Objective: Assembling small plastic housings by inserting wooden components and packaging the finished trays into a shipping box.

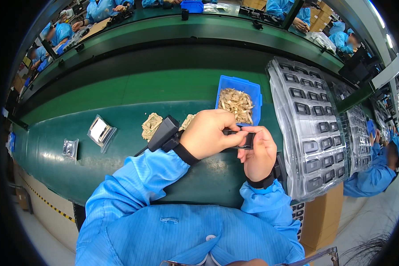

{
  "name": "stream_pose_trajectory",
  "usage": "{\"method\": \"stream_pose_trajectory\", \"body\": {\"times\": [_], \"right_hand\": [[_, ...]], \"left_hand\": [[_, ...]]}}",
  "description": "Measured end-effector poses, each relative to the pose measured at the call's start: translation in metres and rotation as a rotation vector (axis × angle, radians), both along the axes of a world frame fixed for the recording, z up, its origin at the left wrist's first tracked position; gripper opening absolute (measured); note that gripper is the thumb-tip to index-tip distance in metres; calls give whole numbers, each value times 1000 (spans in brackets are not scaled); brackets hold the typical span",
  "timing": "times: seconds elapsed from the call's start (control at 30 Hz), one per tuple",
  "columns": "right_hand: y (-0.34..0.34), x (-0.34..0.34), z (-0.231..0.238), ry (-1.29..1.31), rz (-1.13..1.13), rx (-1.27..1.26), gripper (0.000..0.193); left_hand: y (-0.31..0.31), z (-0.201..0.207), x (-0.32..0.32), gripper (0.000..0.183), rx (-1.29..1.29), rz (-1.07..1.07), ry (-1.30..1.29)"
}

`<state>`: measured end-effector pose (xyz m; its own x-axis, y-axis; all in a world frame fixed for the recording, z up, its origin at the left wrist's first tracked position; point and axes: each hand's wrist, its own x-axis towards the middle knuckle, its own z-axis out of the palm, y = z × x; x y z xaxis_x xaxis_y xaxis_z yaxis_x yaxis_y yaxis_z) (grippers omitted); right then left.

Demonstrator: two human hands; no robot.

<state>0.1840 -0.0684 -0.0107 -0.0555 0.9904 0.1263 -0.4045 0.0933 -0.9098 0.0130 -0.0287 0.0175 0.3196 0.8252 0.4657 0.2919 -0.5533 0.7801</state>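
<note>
Both hands meet over the near edge of the green conveyor belt (97, 155), and between them sits a small black frame part (243, 138), most of it covered by fingers so only a dark strip and a corner show. The left hand (208, 133) is curled over it from above, its fingertips closed down on the part's top edge; the right hand (258, 153) pinches the part's right end between thumb and forefinger, the other fingers folded under and out of sight. What shape the part really has, I cannot make out from here. A black device (163, 132) is strapped at the left wrist, and it hides part of the two small heaps of tan pieces (151, 125) lying on the belt behind it. Just beyond the hands stands a blue bin (248, 86) full of the same tan pieces, its near wall hidden by the knuckles. To the right, a stack of clear blister trays (310, 128) holds rows of black frames, the lower end cut off by the right sleeve and a cardboard box (321, 221). Two clear bags (101, 131) lie well apart on the left of the belt, their contents hard to read. Other people in blue coats sit along the far side, blurred at the rim
</note>
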Motion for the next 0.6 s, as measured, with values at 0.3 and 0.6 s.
{"method": "stream_pose_trajectory", "body": {"times": [0.3, 0.6], "right_hand": [[8, -15, 3, -3, -79, 14, 28], [7, -8, 4, -335, -173, 152, 19]], "left_hand": [[-4, -2, 9, 22, 336, 274, 131], [0, -5, 3, 12, -266, 34, -244]]}}
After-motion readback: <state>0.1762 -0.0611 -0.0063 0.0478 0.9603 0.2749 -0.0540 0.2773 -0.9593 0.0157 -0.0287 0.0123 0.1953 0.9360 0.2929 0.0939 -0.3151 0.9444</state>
